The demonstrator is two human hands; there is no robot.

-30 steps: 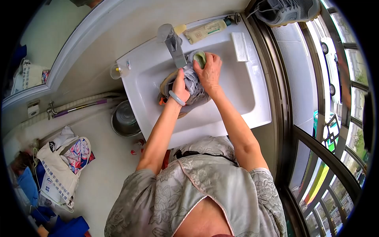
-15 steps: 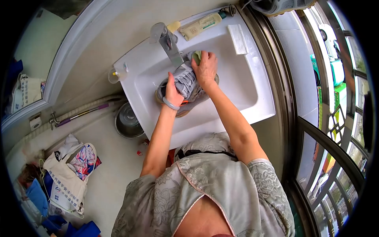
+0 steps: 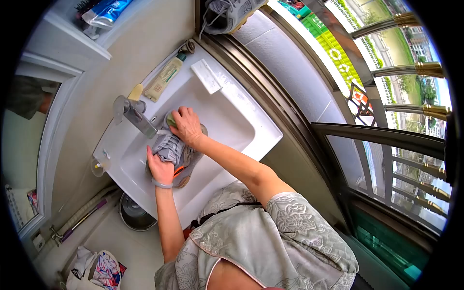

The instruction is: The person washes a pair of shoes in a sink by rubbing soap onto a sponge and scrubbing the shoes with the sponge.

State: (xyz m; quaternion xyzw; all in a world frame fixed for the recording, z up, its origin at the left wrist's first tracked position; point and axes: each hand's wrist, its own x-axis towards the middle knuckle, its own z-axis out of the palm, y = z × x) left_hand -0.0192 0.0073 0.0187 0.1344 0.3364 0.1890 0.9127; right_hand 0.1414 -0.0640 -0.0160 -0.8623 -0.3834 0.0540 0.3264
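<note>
A grey lace-up sneaker with an orange accent lies in the white sink, its toe under the faucet. My left hand, with a pale band at the wrist, grips the side of the shoe near its laces. Bent over the toe end, my right hand is closed on a small green block, pressed against the shoe. Whether that block is soap or a sponge I cannot tell; my fingers cover most of it.
On the sink's rim lie a tube with a green cap, a white soap dish and a clear cup. Another grey sneaker rests on the windowsill. Below stands a metal basin; a barred window is at right.
My view has turned, so the sink appears further left and tilted. Both hands keep their hold, the right with the green block at the shoe's toe.
</note>
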